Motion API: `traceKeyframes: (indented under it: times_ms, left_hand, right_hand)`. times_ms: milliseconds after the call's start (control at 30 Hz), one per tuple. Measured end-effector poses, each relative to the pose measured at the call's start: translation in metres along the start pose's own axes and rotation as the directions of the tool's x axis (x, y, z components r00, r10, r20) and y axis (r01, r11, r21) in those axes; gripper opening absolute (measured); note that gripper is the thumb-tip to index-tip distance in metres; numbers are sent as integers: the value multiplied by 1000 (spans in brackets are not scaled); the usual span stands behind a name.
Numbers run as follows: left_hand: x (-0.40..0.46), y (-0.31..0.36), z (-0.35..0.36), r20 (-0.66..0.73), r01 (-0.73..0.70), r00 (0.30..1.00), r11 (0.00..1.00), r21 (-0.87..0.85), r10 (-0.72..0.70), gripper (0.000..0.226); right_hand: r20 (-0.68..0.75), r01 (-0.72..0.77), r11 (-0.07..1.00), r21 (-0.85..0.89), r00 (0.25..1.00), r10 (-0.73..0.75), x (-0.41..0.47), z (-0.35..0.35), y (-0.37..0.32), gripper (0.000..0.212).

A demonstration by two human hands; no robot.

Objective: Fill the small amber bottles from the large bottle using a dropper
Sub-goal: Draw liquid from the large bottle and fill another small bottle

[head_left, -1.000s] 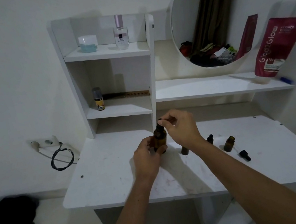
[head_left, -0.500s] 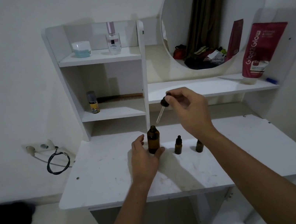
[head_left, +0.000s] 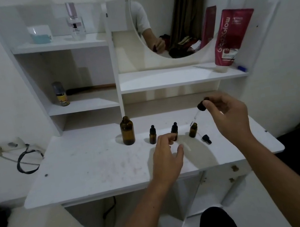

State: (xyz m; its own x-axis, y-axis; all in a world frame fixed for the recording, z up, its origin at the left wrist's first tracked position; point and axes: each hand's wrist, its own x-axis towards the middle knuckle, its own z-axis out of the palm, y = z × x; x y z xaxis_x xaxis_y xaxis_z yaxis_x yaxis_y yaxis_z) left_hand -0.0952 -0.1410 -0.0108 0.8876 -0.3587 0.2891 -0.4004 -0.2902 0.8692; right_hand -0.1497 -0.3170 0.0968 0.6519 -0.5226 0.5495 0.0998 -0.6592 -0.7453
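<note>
We are pinching the black rubber bulb of the dropper (head_left: pixel 199 109) with our right hand (head_left: pixel 228 114), its clear glass tube slanting down toward the uncapped small amber bottle (head_left: pixel 193 130). Our left hand (head_left: pixel 166 154) is hovering loose-fingered and holding nothing in front of the two capped small bottles (head_left: pixel 152 135). The large amber bottle (head_left: pixel 127 131) is standing open and upright on the white table (head_left: pixel 87 168), left of the row. A loose black dropper cap (head_left: pixel 206 139) is lying beside the open small bottle.
</note>
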Motion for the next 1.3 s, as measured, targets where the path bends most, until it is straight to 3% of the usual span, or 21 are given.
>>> traceKeyframes:
  times_ms: [167,400,600,767,1300]
  left_hand:
    - [11,13,45,99,25,995,998,63,-32,44]
    - [28,19,72,87,24,996,990,141,-36,54]
    - [47,9,86,61,14,998,989,144,-23,47]
    - [53,3,91,15,6,1000,991,135,-8,25]
    - [53,-2,91,2,-34,999,992,118,34,24]
  right_hand:
    - [-27,-55,998,9,998,55,2,-10,22,17]
    - [-46,-65,996,66,997,68,11,-7,33,14]
    - [17,-21,999,36,1000,20,10,4,42,12]
    - [105,-39,998,49,994,33,7,13,50,9]
    - [139,-133,991,30,982,127,6,17,46,9]
